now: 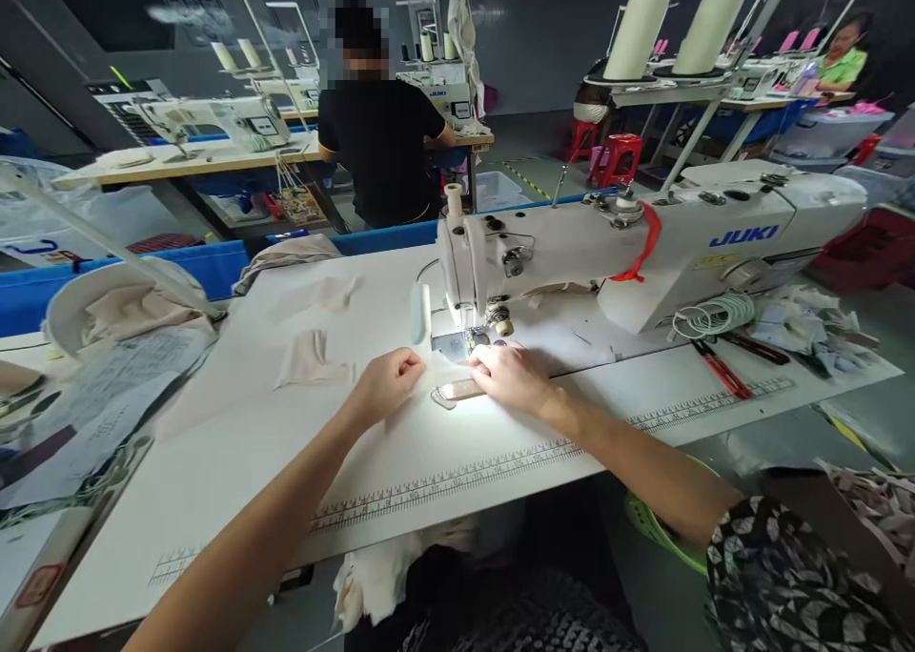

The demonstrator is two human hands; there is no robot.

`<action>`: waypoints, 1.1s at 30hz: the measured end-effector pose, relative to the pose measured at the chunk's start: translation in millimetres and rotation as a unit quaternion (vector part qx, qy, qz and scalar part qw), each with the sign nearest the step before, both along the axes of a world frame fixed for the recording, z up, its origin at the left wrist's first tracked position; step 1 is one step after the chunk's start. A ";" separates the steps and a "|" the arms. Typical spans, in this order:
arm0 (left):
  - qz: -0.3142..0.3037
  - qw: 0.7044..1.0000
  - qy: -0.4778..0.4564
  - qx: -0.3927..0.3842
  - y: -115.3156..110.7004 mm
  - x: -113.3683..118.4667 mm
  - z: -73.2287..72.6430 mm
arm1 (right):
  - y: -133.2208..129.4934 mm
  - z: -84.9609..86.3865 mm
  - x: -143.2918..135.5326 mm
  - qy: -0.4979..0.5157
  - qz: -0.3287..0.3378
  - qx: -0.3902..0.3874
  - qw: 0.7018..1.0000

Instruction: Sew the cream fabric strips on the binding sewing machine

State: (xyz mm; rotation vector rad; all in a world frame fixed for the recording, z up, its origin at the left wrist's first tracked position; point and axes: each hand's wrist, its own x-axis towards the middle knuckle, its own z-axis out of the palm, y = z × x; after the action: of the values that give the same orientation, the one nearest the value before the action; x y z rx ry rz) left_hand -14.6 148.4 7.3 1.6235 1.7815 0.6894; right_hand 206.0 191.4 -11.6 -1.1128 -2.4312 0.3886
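The left hand [392, 383] is curling closed and seems, through the lamp's glare, to be pinching the edge of a thin cream fabric piece [437, 370]. That piece is lying on the white table [286, 480], just in front of the metal presser foot [470, 339] of the white sewing machine [558, 242]. The right hand [511, 377] is resting low beside the foot, its fingertips bending onto the cloth; whether they are clenching it, I cannot tell. Those fingertips are sitting close to the needle area, so a careless push could be putting them at risk. Uneven tension between the hands could be skewing or puckering such thin cloth. The smooth, tan elongated piece [461, 389] is lying right by the right fingers, where it could be snagging the fabric or nudging the hand off line.
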 end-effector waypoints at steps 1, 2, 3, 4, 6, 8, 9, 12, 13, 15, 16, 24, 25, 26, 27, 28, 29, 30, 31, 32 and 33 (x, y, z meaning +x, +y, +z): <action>0.004 1.000 0.014 -0.001 1.5 -5.3 0.3 | -0.6 -0.4 -4.4 -0.017 -0.002 0.013 1.000; 0.006 1.000 0.025 -0.003 3.0 -9.3 0.5 | -1.2 -0.8 -6.6 -0.033 -0.004 0.027 0.999; 0.004 0.999 0.034 -0.005 4.6 -12.4 0.5 | -2.2 -1.1 -6.6 -0.047 -0.006 0.039 0.998; 0.001 0.999 0.041 -0.007 6.2 -14.7 0.4 | -3.3 -1.5 -4.7 -0.059 -0.005 0.051 0.997; -0.011 0.999 0.051 -0.011 9.1 -17.0 -0.1 | -6.3 -2.2 2.6 -0.081 0.004 0.073 0.994; -0.025 0.998 0.058 -0.012 11.2 -16.9 -1.2 | -9.3 -2.2 10.7 -0.098 0.029 0.091 0.991; -0.030 0.998 0.061 -0.011 11.7 -16.3 -1.7 | -10.6 -1.8 13.8 -0.105 0.043 0.099 0.989; -0.034 0.996 0.077 -0.001 9.4 -17.9 -1.4 | -12.7 -0.1 17.8 -0.120 0.076 0.119 0.983; -0.028 0.996 0.083 0.004 7.3 -22.2 -0.3 | -12.9 0.5 17.8 -0.122 0.083 0.125 0.981; -0.011 0.993 0.107 0.038 1.6 -40.6 2.8 | -13.0 1.1 17.3 -0.117 0.092 0.135 0.980; -0.004 0.989 0.128 0.076 -1.8 -55.1 4.4 | -12.9 1.0 17.0 -0.112 0.095 0.138 0.979; -0.018 0.942 0.275 0.193 -25.6 -166.8 -26.8 | -12.4 -5.1 17.8 -0.081 0.101 0.152 0.980; 0.003 0.942 0.282 0.183 -25.5 -165.4 -35.1 | -12.3 -6.0 18.0 -0.081 0.100 0.152 0.980; 0.024 0.940 0.288 0.181 -24.6 -161.2 -42.3 | -12.1 -6.9 18.1 -0.081 0.098 0.153 0.980; 0.040 0.938 0.291 0.183 -23.0 -155.5 -47.7 | -12.0 -7.6 18.3 -0.080 0.097 0.154 0.980; 0.048 0.936 0.294 0.185 -20.8 -149.4 -50.9 | -11.8 -8.2 18.4 -0.080 0.097 0.155 0.980; 0.053 0.935 0.296 0.188 -18.3 -144.0 -51.5 | -11.7 -8.6 18.4 -0.079 0.096 0.155 0.980; 0.055 0.934 0.297 0.191 -15.6 -139.7 -49.6 | -11.6 -8.7 18.3 -0.077 0.096 0.156 0.980; 0.052 0.933 0.297 0.195 -13.0 -136.7 -45.6 | -11.6 -8.6 18.2 -0.076 0.096 0.156 0.980; 0.045 0.933 0.297 0.199 -10.3 -135.0 -39.9 | -11.6 -8.3 18.0 -0.075 0.097 0.156 0.980; 0.036 0.933 0.295 0.201 -7.7 -134.1 -33.2 | -11.7 -7.8 17.7 -0.073 0.097 0.156 0.980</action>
State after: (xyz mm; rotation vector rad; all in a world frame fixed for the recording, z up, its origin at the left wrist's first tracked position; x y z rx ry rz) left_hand -148.7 140.6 -25.9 2.2263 2.2316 0.6755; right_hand 223.7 179.7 -19.4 -0.7976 -2.6237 -0.0203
